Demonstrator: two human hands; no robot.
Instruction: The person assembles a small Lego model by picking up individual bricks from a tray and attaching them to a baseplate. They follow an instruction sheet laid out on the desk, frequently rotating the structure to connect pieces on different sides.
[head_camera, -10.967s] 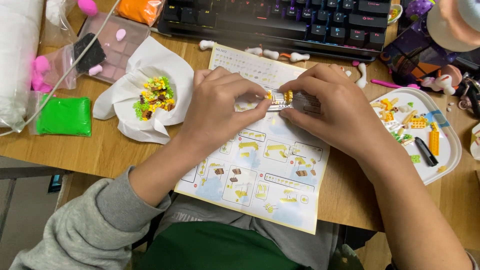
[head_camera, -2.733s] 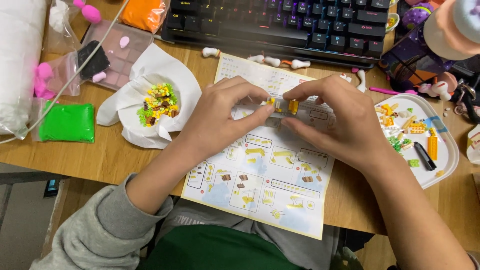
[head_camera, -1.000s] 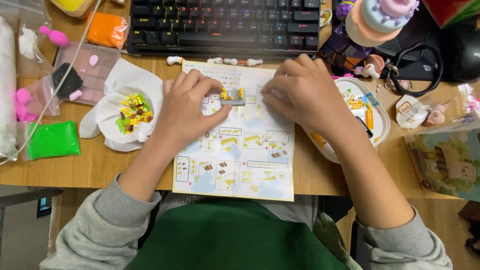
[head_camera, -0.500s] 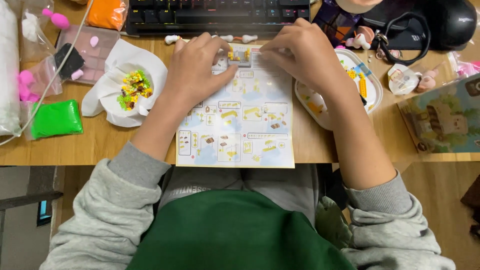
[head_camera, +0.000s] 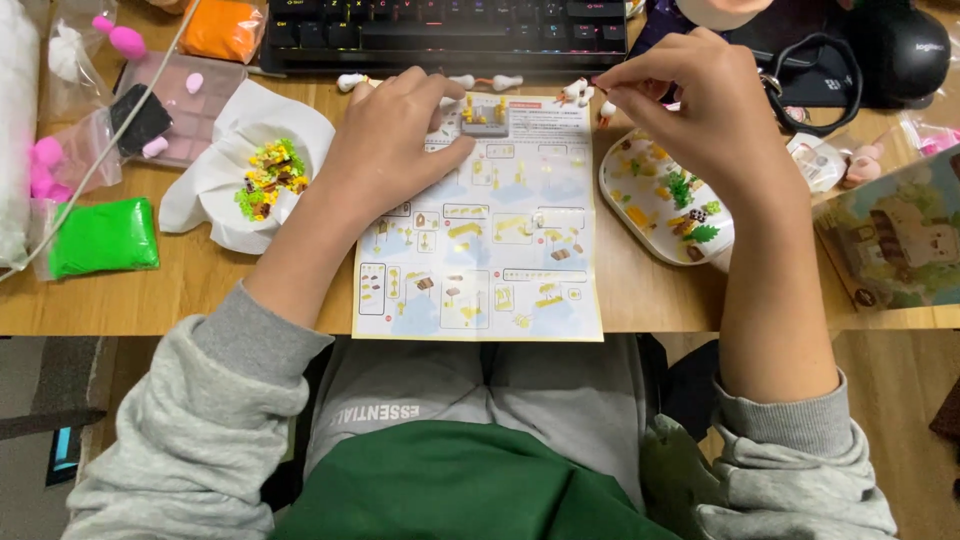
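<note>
A small brick build (head_camera: 484, 117), a grey plate with yellow pieces, rests on the top of the paper instruction sheet (head_camera: 480, 260). My left hand (head_camera: 390, 150) lies on the sheet and grips the build's left side with its fingertips. My right hand (head_camera: 700, 115) is raised to the right, over the far edge of a white tray (head_camera: 625, 160) that holds several tiny yellow, green and brown bricks. Its thumb and forefinger are pinched together. Whether a piece sits between them is hidden.
A dark keyboard (head_camera: 450, 30) lies along the back. At left sit a white paper wrap of coloured bricks (head_camera: 265, 180), a green bag (head_camera: 100, 235), an orange bag (head_camera: 220, 30) and a pink compartment box (head_camera: 190, 100). A mouse (head_camera: 915, 50) and picture box (head_camera: 900, 240) are at right.
My right hand has let go of the build and moved right, above the tray. My left hand still holds the build. The view has tilted down, showing more of my lap.
</note>
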